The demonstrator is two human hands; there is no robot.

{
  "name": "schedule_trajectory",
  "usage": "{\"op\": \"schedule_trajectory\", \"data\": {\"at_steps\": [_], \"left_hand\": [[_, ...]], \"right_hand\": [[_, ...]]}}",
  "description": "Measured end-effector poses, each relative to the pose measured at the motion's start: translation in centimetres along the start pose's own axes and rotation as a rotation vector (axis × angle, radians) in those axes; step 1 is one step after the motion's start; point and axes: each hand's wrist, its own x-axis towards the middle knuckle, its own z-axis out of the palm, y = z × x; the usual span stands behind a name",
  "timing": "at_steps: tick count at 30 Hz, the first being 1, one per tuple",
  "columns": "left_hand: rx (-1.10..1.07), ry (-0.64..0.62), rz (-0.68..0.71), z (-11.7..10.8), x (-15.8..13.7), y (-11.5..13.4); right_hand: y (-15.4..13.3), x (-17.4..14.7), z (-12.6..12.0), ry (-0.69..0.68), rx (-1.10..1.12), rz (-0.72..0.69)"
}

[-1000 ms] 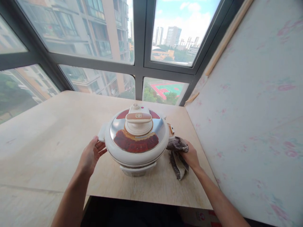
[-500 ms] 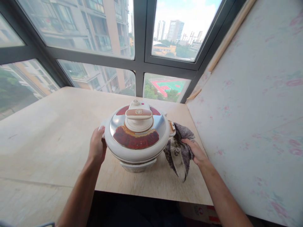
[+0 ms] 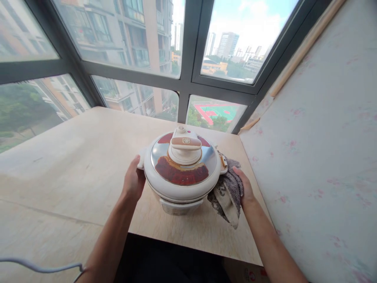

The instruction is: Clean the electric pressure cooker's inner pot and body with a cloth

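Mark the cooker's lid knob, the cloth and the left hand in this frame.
lid knob (image 3: 185, 147): head view, on the cream top handle.
cloth (image 3: 228, 192): head view, on the hanging fold beside the cooker.
left hand (image 3: 134, 181): head view, on the back of the hand.

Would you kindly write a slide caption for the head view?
Left hand steadies a white pressure cooker on a wooden table while the right hand presses a grey cloth against its side.

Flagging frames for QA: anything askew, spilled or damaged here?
Nothing spilled or broken. The cooker sits upright on the table, lid on. The left hand is at its side; the right hand presses a crumpled cloth against the other side. A loose cable trails at lower left.
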Motion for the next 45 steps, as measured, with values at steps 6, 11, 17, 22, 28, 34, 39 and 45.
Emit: {"op": "schedule_trajectory", "data": {"at_steps": [6,11,17,22,28,34,39,45], "left_hand": [[-0.086,0.021,-0.006,1.0,-0.2,1.4],[-0.144,0.12,0.081,1.4,0.2,1.0],[-0.163,0.093,0.029,0.9,-0.1,1.0],[-0.201,0.167,-0.063,0.3,-1.1,1.2],[-0.184,0.148,-0.102,1.7,-2.2,0.5],[-0.191,-0.002,-0.141,5.7,-3.0,-1.3],[-0.155,-0.094,-0.177,8.6,-3.3,-3.5],[-0.191,-0.102,-0.26,11.9,-4.0,-6.8]], "right_hand": [[1.2,1.0,0.8,-0.033,0.022,-0.095],[1.0,1.7,1.1,-0.083,0.039,-0.03],[0.9,1.8,1.6,-0.096,0.098,0.04],[0.8,0.9,2.1,-0.096,0.133,-0.016],[-0.8,-0.8,1.1,-0.034,0.171,-0.03],[-2.5,-2.6,-2.7,0.156,0.104,-0.131],[-3.1,-4.4,-5.9,0.292,0.027,-0.168],[-4.1,-6.6,-9.5,0.342,0.072,-0.175]]}}
